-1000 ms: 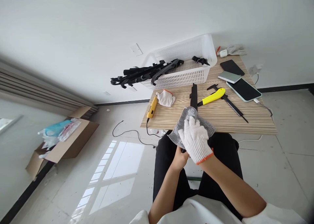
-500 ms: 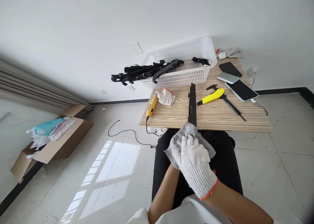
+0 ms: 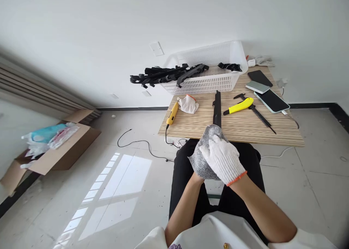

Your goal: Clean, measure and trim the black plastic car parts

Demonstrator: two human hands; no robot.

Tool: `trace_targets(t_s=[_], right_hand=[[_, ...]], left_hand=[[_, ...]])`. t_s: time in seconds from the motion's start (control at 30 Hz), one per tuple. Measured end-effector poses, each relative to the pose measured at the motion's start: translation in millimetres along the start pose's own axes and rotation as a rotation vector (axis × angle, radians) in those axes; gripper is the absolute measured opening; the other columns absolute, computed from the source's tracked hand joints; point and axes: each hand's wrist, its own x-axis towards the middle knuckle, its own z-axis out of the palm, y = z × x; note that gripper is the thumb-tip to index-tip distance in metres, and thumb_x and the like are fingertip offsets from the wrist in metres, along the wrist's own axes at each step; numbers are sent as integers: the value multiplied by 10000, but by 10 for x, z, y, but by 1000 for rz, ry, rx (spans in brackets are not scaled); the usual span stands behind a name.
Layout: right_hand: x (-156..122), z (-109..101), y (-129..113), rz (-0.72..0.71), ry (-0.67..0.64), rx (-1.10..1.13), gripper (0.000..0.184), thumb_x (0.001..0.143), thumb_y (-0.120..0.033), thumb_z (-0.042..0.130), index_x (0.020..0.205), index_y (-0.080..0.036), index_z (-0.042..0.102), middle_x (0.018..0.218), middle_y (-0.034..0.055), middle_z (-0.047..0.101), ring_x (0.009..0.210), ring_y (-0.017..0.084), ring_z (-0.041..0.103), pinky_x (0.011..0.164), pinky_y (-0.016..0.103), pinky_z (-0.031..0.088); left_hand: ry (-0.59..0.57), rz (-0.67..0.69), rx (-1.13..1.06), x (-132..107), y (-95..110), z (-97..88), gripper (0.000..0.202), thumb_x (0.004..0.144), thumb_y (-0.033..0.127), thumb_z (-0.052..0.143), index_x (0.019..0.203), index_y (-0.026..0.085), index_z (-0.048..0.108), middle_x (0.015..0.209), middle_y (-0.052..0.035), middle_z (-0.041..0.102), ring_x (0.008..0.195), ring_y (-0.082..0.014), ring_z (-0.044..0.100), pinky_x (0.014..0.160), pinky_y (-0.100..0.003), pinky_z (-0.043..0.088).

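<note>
A mottled grey cloth (image 3: 200, 161) is draped over the near end of a long black plastic strip (image 3: 217, 109), which points away from me across the table edge. My right hand (image 3: 222, 156), in a white knit glove with an orange cuff, presses on top and grips the cloth with bent fingers. Below it, my left hand (image 3: 198, 177) goes under the cloth; only its wrist side shows and its fingers are hidden. Right of the strip, a yellow utility knife (image 3: 240, 106) lies across a black caliper (image 3: 257, 114).
A white plastic basket (image 3: 204, 84) holds several black plastic parts. On the table (image 3: 191, 127) lie a corded yellow tool (image 3: 172, 113), a white glove (image 3: 188, 104) and a phone (image 3: 272, 100). An open cardboard box (image 3: 62, 147) stands at left, with a black cord (image 3: 141, 141) on the floor.
My right hand has shifted up and slightly right, with the cloth moving up along the strip. The cloth's right-hand flap no longer spreads out. The view has shifted a little.
</note>
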Motion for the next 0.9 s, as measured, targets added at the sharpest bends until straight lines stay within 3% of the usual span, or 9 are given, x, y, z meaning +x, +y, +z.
trace_targets(t_s=[0.13,0.23,0.3,0.37,0.43,0.5,0.6,0.73,0.9], right_hand=[[130,-159,25,43,-140,-64,503,1052,-416,318,1220,-144,706,1143,213,691,862,289,727,677,389,541],[196,-161,32,31,-174,-104,526,1058,-421,290,1298,-151,672,1267,216,671,945,319,725,705,409,546],[238,-75,39,58,-98,-104,548,1051,-449,325,1415,-139,594,1410,227,606,1039,337,699,736,425,552],[290,36,51,94,-4,-101,605,1043,-450,359,1517,-92,477,1504,246,525,1140,350,652,792,449,550],[353,117,66,136,55,-101,644,1041,-429,377,1543,-28,414,1492,279,522,1188,362,611,834,466,536],[424,143,80,188,80,-100,671,1031,-445,407,1528,5,417,1406,301,578,1150,372,610,826,468,524],[521,119,87,224,83,-109,661,1017,-476,430,1505,-31,459,1295,280,634,1066,368,618,783,455,504],[609,127,59,195,90,-130,535,1015,-401,425,1481,-153,517,1380,261,588,1097,362,588,781,434,471],[721,212,-65,271,108,-134,587,997,-353,441,1522,-91,461,1433,308,541,1109,390,588,752,446,473]], left_hand=[[-31,-33,57,-27,54,22,595,805,538,769,1292,215,657,1457,-122,608,1462,-373,441,1188,-474,384],[-104,-101,112,1,112,-19,589,795,557,779,1258,210,665,1393,-155,638,1401,-380,499,1111,-496,456],[-121,-163,129,17,128,-41,598,745,503,836,1240,215,662,1288,-152,684,1255,-347,606,984,-443,533],[-99,-208,121,25,127,-45,592,700,444,868,1195,196,659,1082,-110,725,979,-255,680,808,-347,553],[-101,-217,105,28,118,-40,501,729,417,837,1129,175,659,846,-31,682,708,-143,604,665,-270,492],[-140,-198,97,31,111,-36,382,794,398,775,1075,167,656,690,31,587,581,-91,491,604,-244,432],[-180,-158,111,39,112,-44,282,838,376,725,1010,165,649,598,56,519,553,-87,454,604,-243,414],[-191,-106,166,50,142,-60,244,869,368,684,985,158,639,561,52,517,540,-92,445,599,-245,407],[-155,-64,221,61,171,-87,296,875,429,669,952,145,640,573,32,567,496,-84,423,547,-243,403]])
